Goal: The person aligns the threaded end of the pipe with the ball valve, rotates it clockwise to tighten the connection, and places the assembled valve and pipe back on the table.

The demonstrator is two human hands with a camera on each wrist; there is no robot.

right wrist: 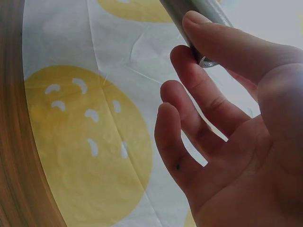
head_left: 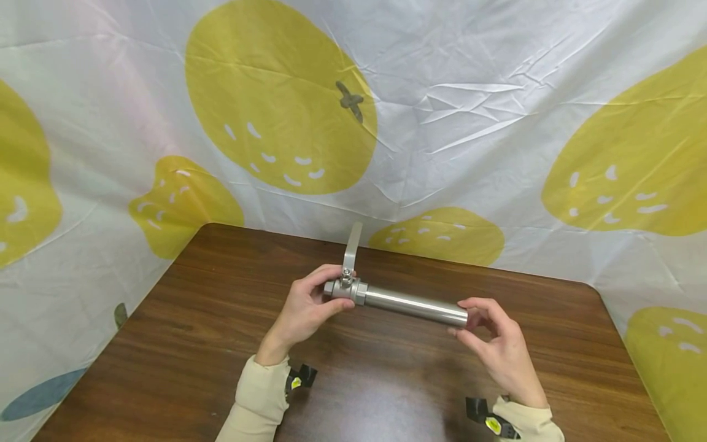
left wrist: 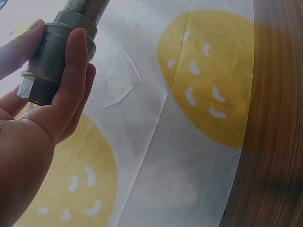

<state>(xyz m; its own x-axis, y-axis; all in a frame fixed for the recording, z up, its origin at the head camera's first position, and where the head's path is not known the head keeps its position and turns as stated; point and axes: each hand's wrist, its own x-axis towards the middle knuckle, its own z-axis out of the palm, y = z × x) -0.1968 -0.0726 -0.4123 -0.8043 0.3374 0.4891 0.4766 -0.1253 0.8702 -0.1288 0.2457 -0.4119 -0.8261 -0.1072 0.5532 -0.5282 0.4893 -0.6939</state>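
Observation:
A steel ball valve [head_left: 343, 291] with a flat lever handle [head_left: 352, 248] is joined to a shiny metal pipe [head_left: 417, 306], and the two are held above the table. My left hand [head_left: 306, 307] grips the valve body, thumb on the near side and fingers behind it. In the left wrist view the fingers curl round the valve body [left wrist: 49, 56], its hex end pointing toward the palm. My right hand [head_left: 499, 341] pinches the pipe's free end between thumb and fingers. In the right wrist view the other fingers of that hand [right wrist: 227, 109] are loosely bent, off the pipe [right wrist: 208, 12].
A brown wood-grain table [head_left: 182, 344] lies under both hands. White cloth with yellow fruit prints [head_left: 282, 98] hangs behind the table and along its sides. Black wrist straps with yellow labels [head_left: 493, 425] sit at both cuffs.

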